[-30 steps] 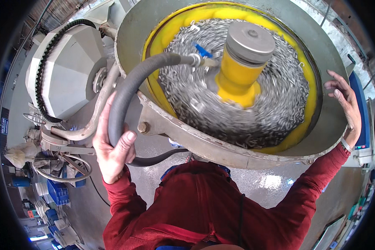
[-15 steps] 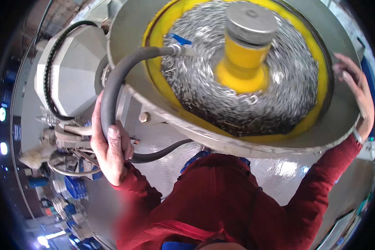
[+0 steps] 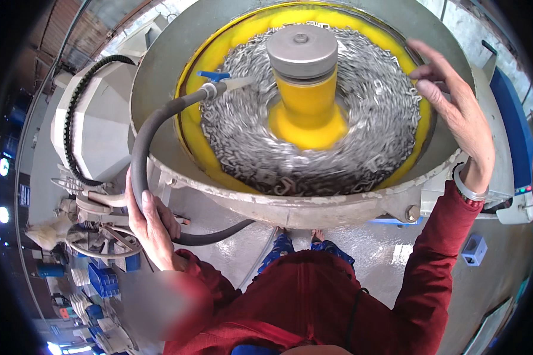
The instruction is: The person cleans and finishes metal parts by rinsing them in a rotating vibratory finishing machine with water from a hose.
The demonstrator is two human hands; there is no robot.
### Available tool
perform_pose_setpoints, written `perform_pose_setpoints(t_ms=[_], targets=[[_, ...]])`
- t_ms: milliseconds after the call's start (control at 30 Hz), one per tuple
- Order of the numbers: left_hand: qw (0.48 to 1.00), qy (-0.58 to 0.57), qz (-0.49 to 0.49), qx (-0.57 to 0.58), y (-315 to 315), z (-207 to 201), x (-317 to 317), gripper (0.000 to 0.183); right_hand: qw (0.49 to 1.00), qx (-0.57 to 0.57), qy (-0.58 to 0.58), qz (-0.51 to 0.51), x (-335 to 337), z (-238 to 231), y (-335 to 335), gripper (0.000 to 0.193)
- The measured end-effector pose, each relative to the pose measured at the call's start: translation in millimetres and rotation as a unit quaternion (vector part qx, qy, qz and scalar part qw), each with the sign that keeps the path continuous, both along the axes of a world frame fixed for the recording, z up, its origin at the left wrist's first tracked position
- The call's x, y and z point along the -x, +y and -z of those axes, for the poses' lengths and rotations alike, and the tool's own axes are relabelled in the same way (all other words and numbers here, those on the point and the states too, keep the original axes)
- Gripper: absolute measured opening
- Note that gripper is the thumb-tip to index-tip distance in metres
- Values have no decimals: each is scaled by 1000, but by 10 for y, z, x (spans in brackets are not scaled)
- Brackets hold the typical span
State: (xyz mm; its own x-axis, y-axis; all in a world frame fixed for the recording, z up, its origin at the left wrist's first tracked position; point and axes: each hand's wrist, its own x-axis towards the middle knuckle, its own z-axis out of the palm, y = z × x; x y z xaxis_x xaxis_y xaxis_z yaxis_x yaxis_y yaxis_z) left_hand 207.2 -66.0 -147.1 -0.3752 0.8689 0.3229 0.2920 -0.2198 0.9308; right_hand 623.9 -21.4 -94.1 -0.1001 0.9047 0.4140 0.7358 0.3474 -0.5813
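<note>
Grey rubber hose [image 3: 141,142] runs through the left hand [image 3: 151,222], which is curled round it between thumb and fingers; how tight the hold is, I cannot tell. Gripped low like this, the hose arches over the rim of the bowl [image 3: 154,77], probably so that its nozzle [image 3: 240,83] stays aimed above the metal pieces [image 3: 373,130]. The right hand [image 3: 463,112] holds nothing: its fingers are loosely spread over the bowl's right side, perhaps for balance, and I cannot tell whether a fingertip touches anything. Inside, the pieces ring a yellow post [image 3: 308,100] with a metal cap [image 3: 302,50], blurred as if swirling, within a yellow lining [image 3: 190,118]. A blue lever [image 3: 214,76] sits beside the nozzle. Farther out, a pale drum [image 3: 98,118] stands left of the bowl, and a blue crate [image 3: 103,279] lies beyond the left hand.
</note>
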Motion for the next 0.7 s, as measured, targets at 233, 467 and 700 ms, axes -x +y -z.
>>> perform_pose_setpoints(t_ms=[233, 467, 700], targets=[[1000, 18, -3, 24, 18, -142, -102, 43, 994, -83, 26, 64, -53, -4, -55, 54], [999, 11, 23, 27, -15, -137, 93, 43, 996, -47, 9, 71, -3, -21, -11, 55], [998, 21, 40, 43, -1, -198, 129, 43, 996, -63, 16, 68, 42, -72, -41, 55]])
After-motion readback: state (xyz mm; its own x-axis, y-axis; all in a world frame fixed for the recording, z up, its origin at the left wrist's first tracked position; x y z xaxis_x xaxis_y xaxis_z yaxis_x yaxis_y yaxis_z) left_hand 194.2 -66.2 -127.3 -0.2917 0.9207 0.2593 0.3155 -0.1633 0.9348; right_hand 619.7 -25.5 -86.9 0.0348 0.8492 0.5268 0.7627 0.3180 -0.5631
